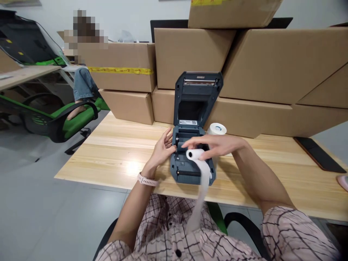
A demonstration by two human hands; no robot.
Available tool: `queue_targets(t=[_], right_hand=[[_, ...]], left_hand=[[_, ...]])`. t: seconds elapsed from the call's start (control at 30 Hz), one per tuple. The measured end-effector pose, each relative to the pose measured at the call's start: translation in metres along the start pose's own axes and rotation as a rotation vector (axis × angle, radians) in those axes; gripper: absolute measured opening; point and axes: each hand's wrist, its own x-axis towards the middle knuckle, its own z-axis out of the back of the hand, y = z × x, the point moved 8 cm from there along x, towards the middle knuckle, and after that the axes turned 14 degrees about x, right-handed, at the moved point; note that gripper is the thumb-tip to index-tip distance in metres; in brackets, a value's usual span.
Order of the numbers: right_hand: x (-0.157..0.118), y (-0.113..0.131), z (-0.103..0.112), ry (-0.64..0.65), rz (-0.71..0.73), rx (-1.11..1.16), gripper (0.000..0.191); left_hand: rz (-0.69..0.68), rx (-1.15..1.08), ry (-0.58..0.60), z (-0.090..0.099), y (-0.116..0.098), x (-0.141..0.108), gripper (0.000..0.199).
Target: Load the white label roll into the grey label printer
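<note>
A dark grey label printer [193, 179] sits on the wooden table with its lid [197, 96] raised. My right hand [221, 146] grips a small white paper roll [196, 154] over the printer's inside, with the roll's dark core hole facing left. From the roll, a loose paper strip [202, 195] trails over the printer's front edge and down to my lap. My left hand [163, 148] rests at the printer's left side, fingers stretched out and apart, thumb at the rim. Behind my right hand stands a larger white roll [216, 129].
Stacked cardboard boxes [187, 54] line the back of the wooden table [108, 152]. A flat black item with a brown edge [319, 154] lies at the right, near a pink object [343, 182]. At left, a person sits beyond the boxes on a green chair [76, 121].
</note>
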Motion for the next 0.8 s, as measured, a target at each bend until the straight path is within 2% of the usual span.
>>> queue_targets(t=[0.1, 0.17, 0.2, 0.27, 0.33, 0.43, 0.5, 0.63, 0.73, 0.8], right_hand=[[-0.056, 0.004, 0.012, -0.134, 0.092, 0.218, 0.037], [-0.1, -0.01, 0.023, -0.318, 0.127, 0.338, 0.026], [-0.121, -0.023, 0.028, -0.424, 0.112, 0.372, 0.023], [-0.157, -0.058, 0.035, -0.637, -0.004, 0.394, 0.023], [-0.176, -0.096, 0.034, -0.779, -0.169, 0.409, 0.032], [-0.178, -0.135, 0.024, -0.862, -0.328, 0.482, 0.046], [-0.171, -0.145, 0.017, -0.839, -0.364, 0.525, 0.051], [-0.17, -0.14, 0.018, -0.785, -0.334, 0.493, 0.066], [-0.179, -0.136, 0.038, -0.903, -0.275, 0.448, 0.075], [-0.173, -0.138, 0.051, -0.938, -0.275, 0.42, 0.082]], left_hand=[[0.001, 0.0, -0.008, 0.0, 0.001, 0.0, 0.096], [0.006, 0.016, -0.014, 0.0, 0.002, -0.001, 0.095], [0.006, 0.024, -0.018, 0.0, 0.002, -0.001, 0.095], [0.001, 0.033, -0.021, 0.0, 0.001, -0.001, 0.094], [-0.013, 0.031, -0.015, -0.001, 0.0, -0.001, 0.093], [-0.032, 0.03, -0.005, -0.002, -0.002, -0.002, 0.093], [-0.033, 0.034, -0.006, -0.002, -0.002, -0.002, 0.092], [-0.033, 0.05, -0.015, -0.002, -0.007, -0.003, 0.09], [-0.05, 0.059, -0.01, -0.004, -0.013, -0.004, 0.087], [-0.062, 0.07, 0.0, -0.005, -0.016, -0.005, 0.083]])
